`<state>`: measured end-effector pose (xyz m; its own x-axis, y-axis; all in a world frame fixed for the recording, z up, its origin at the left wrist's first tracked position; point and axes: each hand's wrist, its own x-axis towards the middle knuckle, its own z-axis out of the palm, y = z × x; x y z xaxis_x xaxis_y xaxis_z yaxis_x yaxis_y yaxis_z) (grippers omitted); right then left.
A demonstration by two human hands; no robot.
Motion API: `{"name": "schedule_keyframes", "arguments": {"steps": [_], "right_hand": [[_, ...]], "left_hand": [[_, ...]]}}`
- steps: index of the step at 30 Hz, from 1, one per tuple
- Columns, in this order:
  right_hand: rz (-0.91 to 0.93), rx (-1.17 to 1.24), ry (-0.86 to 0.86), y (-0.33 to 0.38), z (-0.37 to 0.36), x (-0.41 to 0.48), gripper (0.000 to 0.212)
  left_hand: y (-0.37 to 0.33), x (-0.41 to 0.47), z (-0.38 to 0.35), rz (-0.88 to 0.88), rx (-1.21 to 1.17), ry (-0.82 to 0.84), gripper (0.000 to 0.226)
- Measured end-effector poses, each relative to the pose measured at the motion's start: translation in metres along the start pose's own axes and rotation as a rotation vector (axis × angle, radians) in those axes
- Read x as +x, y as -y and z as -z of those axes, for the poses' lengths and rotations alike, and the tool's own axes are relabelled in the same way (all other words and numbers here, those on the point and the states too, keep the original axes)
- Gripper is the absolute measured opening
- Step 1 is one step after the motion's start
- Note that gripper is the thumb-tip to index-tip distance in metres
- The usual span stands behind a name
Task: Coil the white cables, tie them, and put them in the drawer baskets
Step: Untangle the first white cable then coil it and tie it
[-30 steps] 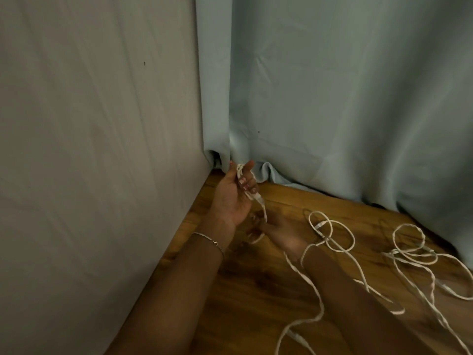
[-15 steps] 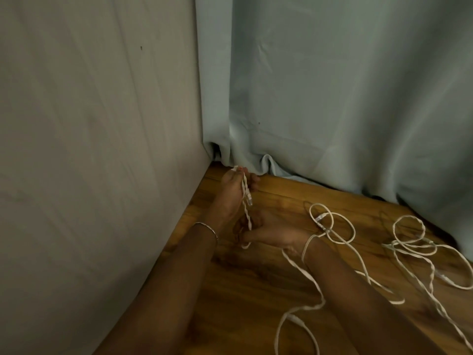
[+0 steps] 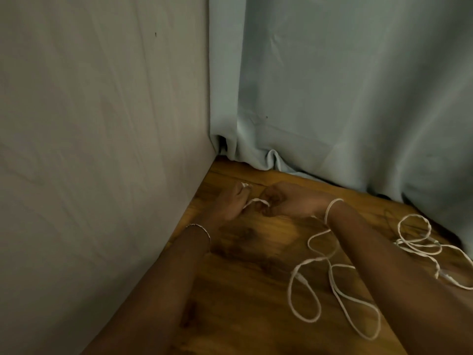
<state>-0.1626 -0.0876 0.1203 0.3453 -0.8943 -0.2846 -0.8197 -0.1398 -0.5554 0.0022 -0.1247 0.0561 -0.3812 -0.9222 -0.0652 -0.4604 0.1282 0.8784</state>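
Observation:
A thin white cable (image 3: 304, 290) lies in loose loops on the wooden floor. One end runs up over my right wrist and into both hands. My left hand (image 3: 230, 203) grips a small bundle of that cable, with a bit of white showing at its fingertips. My right hand (image 3: 284, 201) is curled close beside it and pinches a short white stretch between the two hands. A second white cable (image 3: 419, 244) lies tangled in loops at the right. No drawer baskets are in view.
A pale grey wall or panel (image 3: 102, 149) stands close on the left. A light blue curtain (image 3: 345, 85) hangs to the floor behind the hands. The brown wooden floor (image 3: 243, 290) stretches toward me between my forearms.
Both hands have dropped lower, close to the floor. My right hand has come up beside my left hand, and the cable stretch between them is now short. The loops beside my right arm have shifted.

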Motion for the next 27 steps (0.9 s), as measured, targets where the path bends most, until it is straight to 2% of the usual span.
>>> {"name": "schedule_keyframes", "arguments": {"steps": [2, 4, 9, 12, 14, 17, 20, 22, 24, 27], "right_hand": [[0.041, -0.152, -0.063, -0.005, 0.007, 0.003, 0.006], [0.058, -0.249, -0.166, -0.012, 0.008, 0.009, 0.014], [0.091, -0.309, -0.386, -0.024, -0.005, 0.020, 0.022], [0.139, -0.257, -0.498, -0.026, -0.017, 0.028, 0.016], [0.118, -0.185, -0.571, -0.028, -0.020, 0.030, 0.012], [0.101, -0.044, -0.684, -0.033, -0.031, 0.028, 0.021], [0.041, 0.134, -0.670, -0.037, -0.055, 0.027, 0.015], [0.007, 0.165, -0.612, -0.038, -0.068, 0.023, 0.020], [0.008, 0.162, -0.553, -0.038, -0.079, 0.018, 0.018], [-0.021, 0.076, -0.492, -0.045, -0.098, 0.020, 0.013]], "left_hand": [[0.000, -0.002, 0.002, 0.091, -0.007, 0.089, 0.046], [-0.003, -0.006, 0.002, 0.149, -0.142, 0.147, 0.053], [-0.002, -0.006, -0.003, 0.176, -0.376, 0.142, 0.054], [0.008, -0.005, 0.002, 0.136, -0.542, 0.280, 0.063], [0.013, -0.012, 0.006, 0.156, -0.647, 0.363, 0.061], [0.020, -0.021, 0.005, 0.184, -0.836, 0.448, 0.055], [0.018, -0.025, -0.004, 0.165, -1.037, 0.509, 0.052], [0.014, -0.025, -0.011, 0.154, -1.173, 0.496, 0.054], [0.009, -0.023, -0.020, 0.136, -1.279, 0.419, 0.059], [0.003, -0.016, -0.034, 0.135, -1.382, 0.220, 0.057]]}}
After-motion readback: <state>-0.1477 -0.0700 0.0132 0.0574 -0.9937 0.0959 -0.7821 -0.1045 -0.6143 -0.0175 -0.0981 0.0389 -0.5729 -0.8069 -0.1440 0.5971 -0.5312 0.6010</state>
